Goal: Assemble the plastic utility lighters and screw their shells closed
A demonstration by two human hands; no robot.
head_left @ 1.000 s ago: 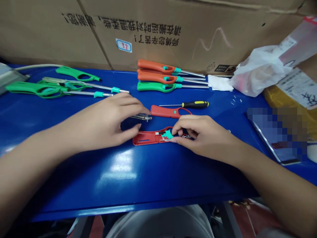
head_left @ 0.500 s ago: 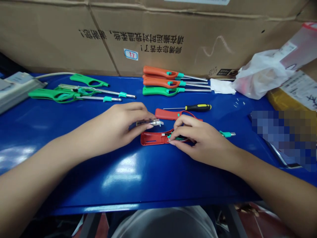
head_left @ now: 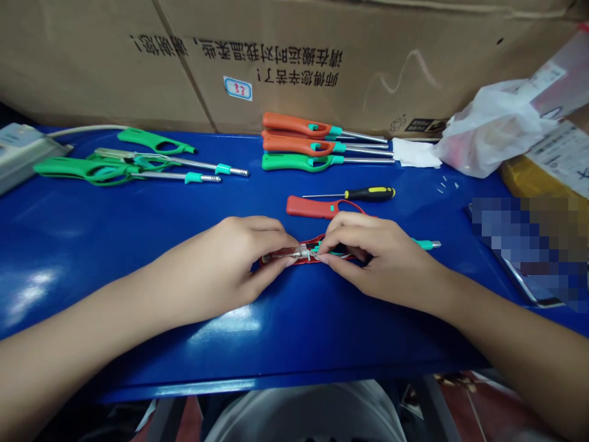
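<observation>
A: What has just changed on your bench?

B: Your left hand brings the clear tube in. Half a second ago it is at 12 o'clock of the red shell; now it lies over that shell's left part, its fitted end pointing to 3 o'clock.

A: And your grip?

B: Your left hand pinches the tube between thumb and fingers. Your right hand bunches its fingertips at the shell's middle, just beside the tube's end; whether they hold a small part, I cannot tell.

A: Where is the shell?

B: Right ahead of you, between your hands. The other red half lies near its 1 o'clock, with the screwdriver just beyond.

A: What does that mean?

B: I judge you are lining up tube and shell; your fingers hide whether it is seated.
</observation>
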